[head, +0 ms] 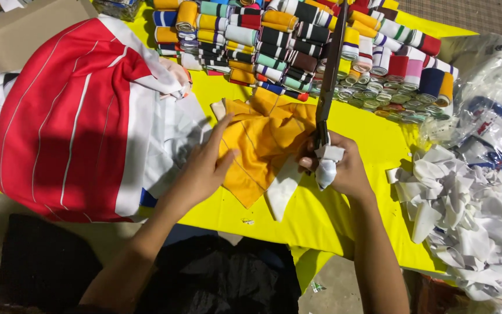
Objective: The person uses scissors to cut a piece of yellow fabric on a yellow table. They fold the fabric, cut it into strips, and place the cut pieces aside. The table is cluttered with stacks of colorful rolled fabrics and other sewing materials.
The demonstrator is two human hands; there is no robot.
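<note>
The orange cloth (pixel 262 145) lies spread in the middle of the yellow surface (pixel 315 218), directly below the person's view and between both arms, so it can be pinned flat on one side and cut from the other. A white piece of fabric (pixel 283 189) sticks out from under its lower edge.

The left hand (pixel 204 166) is open, fingers stretched and pressed flat on the cloth's left edge, which holds the fabric still and taut. The right hand (pixel 344 168) is closed around the handles of a pair of large dark scissors (pixel 327 75); the handles appear padded with white wrapping (pixel 326 166), probably to soften the grip. The long blades point away from the person, running up over the cloth's right edge toward the far side of the surface. Whether the blades are apart or together cannot be told from this angle.

Rolled striped bands (pixel 297 40) in many colours are stacked in rows along the far edge. A pile of red and white garments (pixel 71 122) rests at the left, and a heap of white scraps (pixel 466 215) lies at the right, beside clear plastic bags (pixel 489 99).
</note>
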